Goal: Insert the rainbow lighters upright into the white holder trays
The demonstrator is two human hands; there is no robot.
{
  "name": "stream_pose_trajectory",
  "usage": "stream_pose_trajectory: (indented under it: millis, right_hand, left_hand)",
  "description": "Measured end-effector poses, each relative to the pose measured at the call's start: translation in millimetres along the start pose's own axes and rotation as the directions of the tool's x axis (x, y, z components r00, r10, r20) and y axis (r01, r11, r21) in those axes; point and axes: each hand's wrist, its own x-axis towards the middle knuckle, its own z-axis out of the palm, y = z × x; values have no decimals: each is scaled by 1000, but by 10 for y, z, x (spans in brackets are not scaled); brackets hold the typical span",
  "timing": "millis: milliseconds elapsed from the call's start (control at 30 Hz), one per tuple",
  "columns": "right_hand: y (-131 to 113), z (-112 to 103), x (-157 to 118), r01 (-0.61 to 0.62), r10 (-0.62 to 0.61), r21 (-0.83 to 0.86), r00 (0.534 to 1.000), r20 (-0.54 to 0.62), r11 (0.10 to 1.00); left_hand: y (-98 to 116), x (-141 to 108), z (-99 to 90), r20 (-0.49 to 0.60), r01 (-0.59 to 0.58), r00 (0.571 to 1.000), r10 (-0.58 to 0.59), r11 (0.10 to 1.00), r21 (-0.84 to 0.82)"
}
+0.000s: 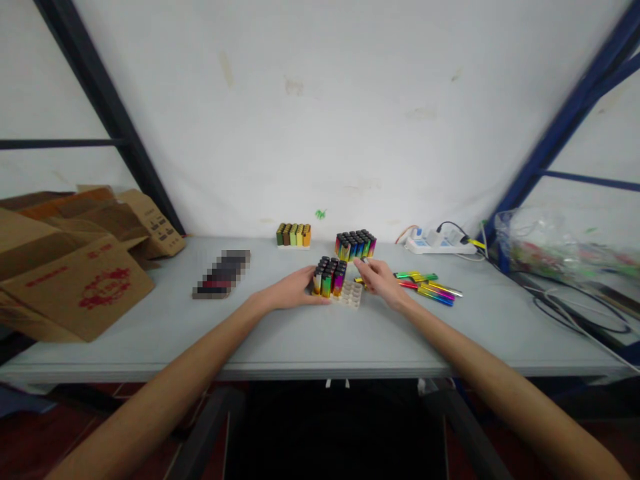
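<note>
White tray (351,295) with round cells sits mid-desk, right end bare, left end filled with upright lighters (327,283), dark tops up, shiny multicolour bodies. Left hand (296,288) wraps the left end: thumb along the near side, other fingers curled round the left/far side, so tray and lighters are held between them. Right hand (379,279) is at the right end, fingers pinching a single lighter (365,261), mostly hidden by the hand; can't tell if its lower end touches the tray. Just right of that hand: loose pile (436,292) of metallic lighters lying flat, green, gold, red, purple, silver. Behind the tray, near the wall: a second block (356,245), rainbow bodies with dark tops, standing upright. Left of it, well apart: third block (294,235), bodies running dark green through yellow to orange. Further left on the grey desk (280,340): flat dark item (223,274), pixelated, can't identify. Far left: open cardboard boxes (95,287), red print on the front one. Back right: white power strip (440,243) with plugs in. Far right: clear plastic bag (545,243) and tangled cables (575,310).
</note>
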Motion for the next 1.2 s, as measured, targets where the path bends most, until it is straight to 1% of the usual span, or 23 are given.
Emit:
stream_pose_trajectory:
  millis: [67, 200, 300, 467, 700, 833, 900, 1000, 1033, 1067, 1133, 1200]
  right_hand:
    - [36, -4, 14, 53, -64, -133, 995, -77, 990]
    - [58, -15, 25, 95, -136, -289, 983, -122, 952]
    - [47, -16, 18, 112, -169, -346, 976, -140, 931]
    - [57, -22, 17, 129, -192, -379, 973, -132, 916]
    - [66, -21, 17, 180, -230, -398, 970, -82, 900]
    - [12, -26, -26, 265, -277, -381, 961, 26, 886]
    - [-11, -46, -37, 347, -345, -420, 935, 83, 839]
    - [-27, -87, -38, 510, -501, -513, 849, 170, 691]
    - [-29, -99, -39, 538, -527, -534, 828, 189, 653]
    - [-29, -107, -41, 544, -531, -547, 823, 200, 637]
    - [-29, -110, -54, 510, -496, -556, 847, 192, 657]
    - [-32, -96, -72, 474, -448, -533, 874, 188, 701]
  left_hand:
    - [-11, 2, 5, -2, -5, 1000, 5, 1000, 4]
    - [-9, 6, 4, -7, -20, 1000, 20, 1000, -4]
    - [-3, 9, 2, 2, -9, 1000, 9, 1000, -4]
    - [-4, 9, 2, 4, 2, 1000, -2, 1000, -13]
    - [25, -4, -16, 8, 5, 1000, -5, 1000, -4]
    - [24, -2, -16, 6, -5, 1000, 5, 1000, 2]
    - [22, 2, -10, 0, -8, 1000, 8, 1000, -2]
    - [24, 6, -2, -6, -1, 1000, 1, 1000, -4]
    - [26, 7, -1, -5, 3, 1000, -3, 1000, -2]
    - [28, 6, 0, -4, 4, 1000, -4, 1000, 3]
    - [32, 5, -1, -3, 0, 1000, 0, 1000, 15]
    - [34, 3, -3, -8, -11, 1000, 12, 1000, 22]
